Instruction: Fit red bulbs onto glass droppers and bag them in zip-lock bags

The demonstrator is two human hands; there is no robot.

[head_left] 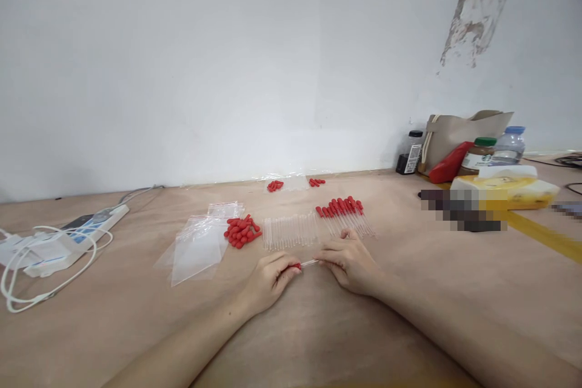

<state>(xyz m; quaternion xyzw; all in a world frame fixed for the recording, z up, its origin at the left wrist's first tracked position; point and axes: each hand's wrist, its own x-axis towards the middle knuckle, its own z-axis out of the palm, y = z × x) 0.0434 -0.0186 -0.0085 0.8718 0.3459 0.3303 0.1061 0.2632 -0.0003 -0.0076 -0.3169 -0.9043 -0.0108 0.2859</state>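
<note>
My left hand point(271, 279) pinches a red rubber bulb point(297, 265), most of it hidden by the fingers. Between thumb and fingers, my right hand point(351, 262) grips a thin clear dropper tube point(310, 263), whose visible end meets the bulb. Beyond my hands lies a row of bare clear tubes point(291, 231). To its right are several tubes fitted with red bulbs point(341, 207), lying side by side. A pile of loose red bulbs point(240, 231) sits left of the bare tubes.
Clear plastic bags point(200, 248) lie left of the pile. More red bulbs point(275, 186) rest on plastic near the wall. At left is a power strip point(77, 245) with looped white cables. A tissue pack point(504, 188), bottles and a grey bag point(454, 133) stand at right.
</note>
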